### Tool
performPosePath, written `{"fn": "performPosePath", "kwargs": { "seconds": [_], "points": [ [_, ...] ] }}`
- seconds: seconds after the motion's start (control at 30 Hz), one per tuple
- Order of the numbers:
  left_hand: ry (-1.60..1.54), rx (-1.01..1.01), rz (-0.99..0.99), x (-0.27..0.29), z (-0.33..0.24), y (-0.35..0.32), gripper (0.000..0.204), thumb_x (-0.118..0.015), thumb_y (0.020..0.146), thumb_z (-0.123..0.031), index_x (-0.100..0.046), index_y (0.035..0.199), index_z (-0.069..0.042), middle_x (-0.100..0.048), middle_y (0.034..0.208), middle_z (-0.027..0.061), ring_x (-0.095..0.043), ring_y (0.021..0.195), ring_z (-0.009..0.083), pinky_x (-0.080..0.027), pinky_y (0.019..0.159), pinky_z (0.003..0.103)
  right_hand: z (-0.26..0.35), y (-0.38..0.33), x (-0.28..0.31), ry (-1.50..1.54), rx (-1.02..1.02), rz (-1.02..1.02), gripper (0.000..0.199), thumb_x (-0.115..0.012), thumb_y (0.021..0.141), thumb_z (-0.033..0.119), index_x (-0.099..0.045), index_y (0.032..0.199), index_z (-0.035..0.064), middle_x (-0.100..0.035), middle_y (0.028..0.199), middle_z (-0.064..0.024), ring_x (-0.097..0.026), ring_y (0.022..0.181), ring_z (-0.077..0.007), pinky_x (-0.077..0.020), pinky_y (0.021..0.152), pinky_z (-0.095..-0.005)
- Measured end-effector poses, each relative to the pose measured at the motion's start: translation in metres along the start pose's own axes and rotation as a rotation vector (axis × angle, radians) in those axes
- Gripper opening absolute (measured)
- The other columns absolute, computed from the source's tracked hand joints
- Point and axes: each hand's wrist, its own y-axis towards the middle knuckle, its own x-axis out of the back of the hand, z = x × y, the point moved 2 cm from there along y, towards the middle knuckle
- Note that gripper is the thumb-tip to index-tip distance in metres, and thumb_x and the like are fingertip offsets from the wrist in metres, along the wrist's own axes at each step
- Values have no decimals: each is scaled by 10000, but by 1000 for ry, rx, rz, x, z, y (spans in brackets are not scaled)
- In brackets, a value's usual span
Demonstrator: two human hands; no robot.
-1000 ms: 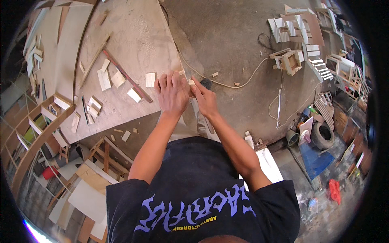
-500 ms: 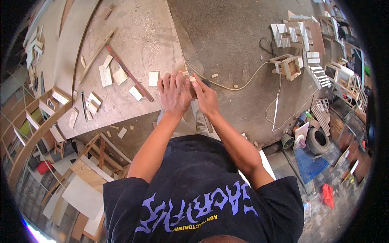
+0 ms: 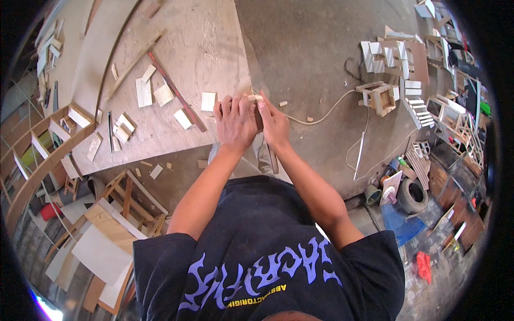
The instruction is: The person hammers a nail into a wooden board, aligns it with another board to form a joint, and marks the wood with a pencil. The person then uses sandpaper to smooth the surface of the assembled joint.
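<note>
At the right edge of the wooden worktop (image 3: 187, 59), both my hands are closed together on a small pale wood block (image 3: 256, 98). My left hand (image 3: 235, 123) lies over it from the left, fingers bent. From the right, my right hand (image 3: 274, 125) presses it with the thumb side. A darker brown surface shows between the hands below the block; I cannot tell what it belongs to. Just left of my left hand lies a pale square wood piece (image 3: 209, 101). Much of the block is hidden by my fingers.
Loose wood offcuts (image 3: 143, 92), a long red bar (image 3: 176, 91) and a wood strip (image 3: 134, 65) lie on the worktop. A cable (image 3: 326, 115) crosses the floor at right toward a small wooden frame (image 3: 378, 98). Slatted wooden frames (image 3: 48, 150) stand at left, a tyre (image 3: 413, 196) at right.
The view has shifted slightly, so the worktop appears a little to the right. My hands stay together on the block, with the fingers slightly moved.
</note>
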Motion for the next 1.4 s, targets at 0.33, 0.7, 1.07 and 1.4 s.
{"fn": "performPosePath", "kwargs": {
  "seconds": [0.33,0.7,1.07,1.4],
  "points": [
    [-43,9,-12,-4,2,-5,349,-568,1050,-280,-602,1307,-47,-665,1276,117,-540,1267,336,-315,1140,535,-15,-4,-3,34,62,-50,552,-580,1079,469,-620,1500,116,-775,1149,-244,-776,1013,-273,-558,921,-370],
    [-31,20,-12,-7,1,-4,371,-580,1041,-294,-628,1311,-44,-677,1271,118,-541,1270,337,-311,1148,529,-15,7,-2,47,-48,17,553,-573,1076,497,-630,1498,144,-764,1215,-238,-756,1146,-298,-543,969,-362],
    [-3,-2,-15,-9,6,-3,384,-585,1042,-298,-608,1330,-44,-659,1261,113,-535,1268,332,-321,1136,523,-13,0,-5,101,10,-12,549,-558,1086,502,-621,1509,157,-771,1152,-259,-764,1093,-303,-544,962,-383],
    [7,8,-4,-4,4,-1,328,-569,1060,-293,-607,1285,-58,-669,1290,114,-558,1243,325,-344,1121,508,-24,9,-7,71,-30,17,509,-584,1090,436,-621,1511,151,-795,1133,-212,-729,1037,-141,-544,916,-315]
  ]
}}
